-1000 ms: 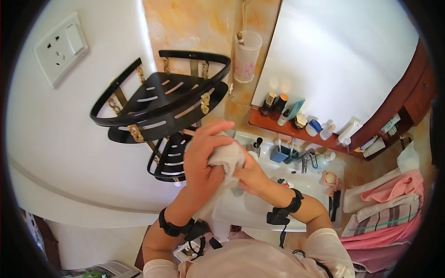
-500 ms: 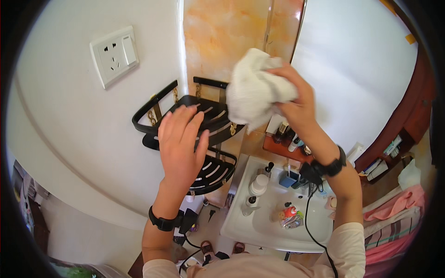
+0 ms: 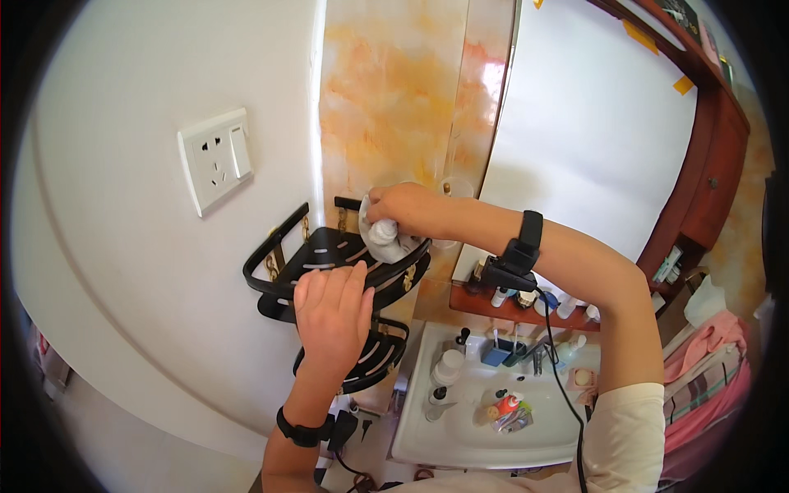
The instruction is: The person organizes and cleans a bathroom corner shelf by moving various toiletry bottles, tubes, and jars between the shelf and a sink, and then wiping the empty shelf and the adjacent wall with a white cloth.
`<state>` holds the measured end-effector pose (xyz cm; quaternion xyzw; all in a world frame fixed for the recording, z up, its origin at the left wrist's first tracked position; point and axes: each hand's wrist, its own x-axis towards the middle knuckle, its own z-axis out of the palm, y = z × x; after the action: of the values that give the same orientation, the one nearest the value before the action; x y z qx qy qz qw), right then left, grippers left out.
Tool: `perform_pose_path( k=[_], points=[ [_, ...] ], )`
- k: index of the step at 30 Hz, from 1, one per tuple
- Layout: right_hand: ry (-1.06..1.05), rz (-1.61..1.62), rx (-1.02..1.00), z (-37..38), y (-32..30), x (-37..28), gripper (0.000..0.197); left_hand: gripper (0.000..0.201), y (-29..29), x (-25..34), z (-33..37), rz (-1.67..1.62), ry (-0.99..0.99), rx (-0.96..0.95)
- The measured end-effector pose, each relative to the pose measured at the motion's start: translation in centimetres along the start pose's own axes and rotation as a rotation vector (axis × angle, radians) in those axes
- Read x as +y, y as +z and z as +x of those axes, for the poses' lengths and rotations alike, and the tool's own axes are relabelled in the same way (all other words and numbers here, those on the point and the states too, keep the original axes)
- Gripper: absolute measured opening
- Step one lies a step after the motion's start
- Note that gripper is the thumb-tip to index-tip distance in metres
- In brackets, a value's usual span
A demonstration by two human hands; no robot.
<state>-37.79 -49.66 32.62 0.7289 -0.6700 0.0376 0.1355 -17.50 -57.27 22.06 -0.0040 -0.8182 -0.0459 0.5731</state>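
My right hand (image 3: pixel 400 205) is closed on a crumpled white cloth (image 3: pixel 385 246), reaching across to the right side of a black corner shelf (image 3: pixel 325 240). The cloth hangs over the slotted top tier by its curved rail, and part of it is hidden behind my fingers. In front of the same rail is my left hand (image 3: pixel 335 308), back toward me, with its fingers stretched upward and nothing visible in them. Its fingertips overlap the front rail; whether they press on it is hard to tell. Gold-coloured chain-like pieces decorate the shelf's frame.
A lower black tier (image 3: pixel 382 353) sits beneath. Right of it are a white washbasin (image 3: pixel 477 440) with bottles and cups, a reddish-brown ledge (image 3: pixel 468 301) with toiletries, and a large mirror (image 3: pixel 592 140). A socket plate (image 3: pixel 215 162) is on the left wall; towels (image 3: pixel 707 361) hang at right.
My right hand has brought the cloth down and left, from the air onto the shelf's right side. My left hand has moved slightly down and right, to the front rail. The view has shifted.
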Motion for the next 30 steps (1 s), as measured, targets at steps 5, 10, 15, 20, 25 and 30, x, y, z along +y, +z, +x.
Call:
perform_pose_path(
  k=[5,10,15,20,25,30],
  points=[
    [-0.106,0.001,0.534,0.5,-6.4,1.3,0.032,0.037,-0.4,0.0,0.0,-0.024,0.01,-0.005],
    [-0.02,-0.903,0.66,-0.6,-15.4,2.3,0.042,0.037,-0.3,0.3,-0.2,-0.05,-0.001,-0.013],
    [-0.102,-0.672,0.39,1.5,-6.5,2.6,0.086,0.039,-0.6,-0.4,-0.4,-0.026,-0.017,-0.042],
    [-0.263,-0.846,0.29,0.7,-6.2,3.7,0.043,0.04,-1.4,-0.4,-0.5,-0.041,0.007,-0.051],
    [-0.014,-0.867,0.801,2.4,-18.6,9.1,0.059,0.041,-0.5,-0.2,-0.2,-0.06,0.026,-0.093],
    [0.006,-0.791,1.01,5.6,-22.4,8.5,0.062,0.042,-1.5,-0.4,-0.5,-0.056,0.003,-0.086]
  ],
)
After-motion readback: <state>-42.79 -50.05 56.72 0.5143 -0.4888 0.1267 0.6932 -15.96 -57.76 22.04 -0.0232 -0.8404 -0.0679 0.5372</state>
